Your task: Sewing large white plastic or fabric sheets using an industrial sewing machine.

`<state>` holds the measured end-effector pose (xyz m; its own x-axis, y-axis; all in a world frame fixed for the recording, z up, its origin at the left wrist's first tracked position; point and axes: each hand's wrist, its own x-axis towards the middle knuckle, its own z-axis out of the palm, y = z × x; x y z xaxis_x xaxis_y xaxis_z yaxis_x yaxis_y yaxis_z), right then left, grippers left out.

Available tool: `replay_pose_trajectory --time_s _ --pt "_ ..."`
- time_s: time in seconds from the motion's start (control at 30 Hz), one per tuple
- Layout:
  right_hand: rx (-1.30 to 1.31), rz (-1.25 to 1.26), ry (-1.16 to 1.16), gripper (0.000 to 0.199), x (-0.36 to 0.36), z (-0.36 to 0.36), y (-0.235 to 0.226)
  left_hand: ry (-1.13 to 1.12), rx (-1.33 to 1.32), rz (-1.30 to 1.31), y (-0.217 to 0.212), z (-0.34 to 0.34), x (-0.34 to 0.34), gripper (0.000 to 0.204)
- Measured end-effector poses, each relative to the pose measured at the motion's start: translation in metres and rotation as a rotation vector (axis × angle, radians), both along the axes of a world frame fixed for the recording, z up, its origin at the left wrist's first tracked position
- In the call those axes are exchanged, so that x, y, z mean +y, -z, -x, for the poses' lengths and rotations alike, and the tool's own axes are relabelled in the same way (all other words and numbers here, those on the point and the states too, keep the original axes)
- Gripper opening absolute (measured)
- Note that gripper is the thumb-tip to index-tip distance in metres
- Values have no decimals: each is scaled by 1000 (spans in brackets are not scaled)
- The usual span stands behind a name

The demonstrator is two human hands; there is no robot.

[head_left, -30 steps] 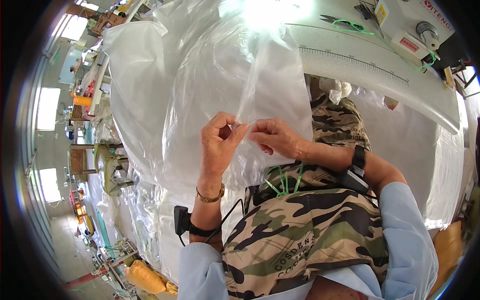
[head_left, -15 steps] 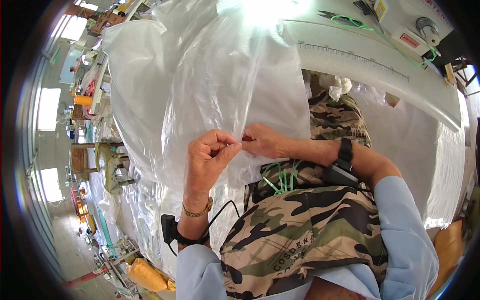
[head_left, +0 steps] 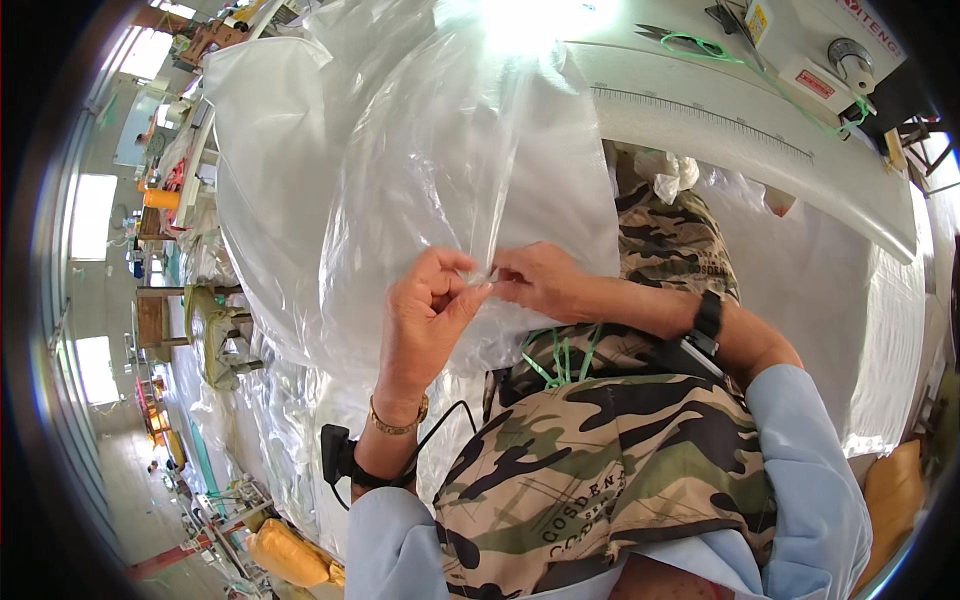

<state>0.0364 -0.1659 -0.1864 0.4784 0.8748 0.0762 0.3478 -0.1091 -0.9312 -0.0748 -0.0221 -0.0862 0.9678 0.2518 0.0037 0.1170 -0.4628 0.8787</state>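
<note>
A large sheet of clear, whitish plastic film (head_left: 410, 180) drapes from the table's edge down over my lap, with a long narrow fold running toward my fingers. My left hand (head_left: 425, 310) pinches this fold at its near end, thumb against the fingertips. Close against it, my right hand (head_left: 545, 285) is closed on the same spot from the right side. The fingertips of the two hands meet, and what lies exactly between them is partly hidden. Several green strings (head_left: 562, 362) hang at my waist, just below the right hand.
At the upper right, a white sewing machine (head_left: 815, 55) stands on a pale table (head_left: 690, 120) with a ruler scale along its edge. Scissors (head_left: 680, 40) with green cord lie there. More plastic film (head_left: 810, 290) spreads at the right. A stool (head_left: 212, 335) stands at the left.
Both hands have shifted slightly to the right, still together at the fold. The right wrist has turned a little, and the fingers have moved on the film.
</note>
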Motion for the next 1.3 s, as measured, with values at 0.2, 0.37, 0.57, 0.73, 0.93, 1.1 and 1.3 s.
replay_pose_trajectory --time_s 0.2,0.37,0.57,0.73,0.93,1.1,1.3 --pt "-508 -149 503 44 -53 -18 5 -97 36 362 5 10 -3 9" --pt "15 -51 851 55 -63 -27 26 -10 -118 116 2 3 -12 7" --pt "152 23 334 21 -69 1 -12 160 -243 -182 -13 -5 -26 4" --pt "45 -47 21 17 -64 25 -51 208 -199 -227 -5 -7 -38 9" --pt "-352 -195 -166 17 -59 38 -43 222 -136 -215 2 -3 -37 6" --pt "-542 -267 -237 16 -43 41 -35 173 -24 -62 8 1 -30 3" --pt "-640 -408 -400 17 -36 13 -27 39 71 19 9 5 -18 15"
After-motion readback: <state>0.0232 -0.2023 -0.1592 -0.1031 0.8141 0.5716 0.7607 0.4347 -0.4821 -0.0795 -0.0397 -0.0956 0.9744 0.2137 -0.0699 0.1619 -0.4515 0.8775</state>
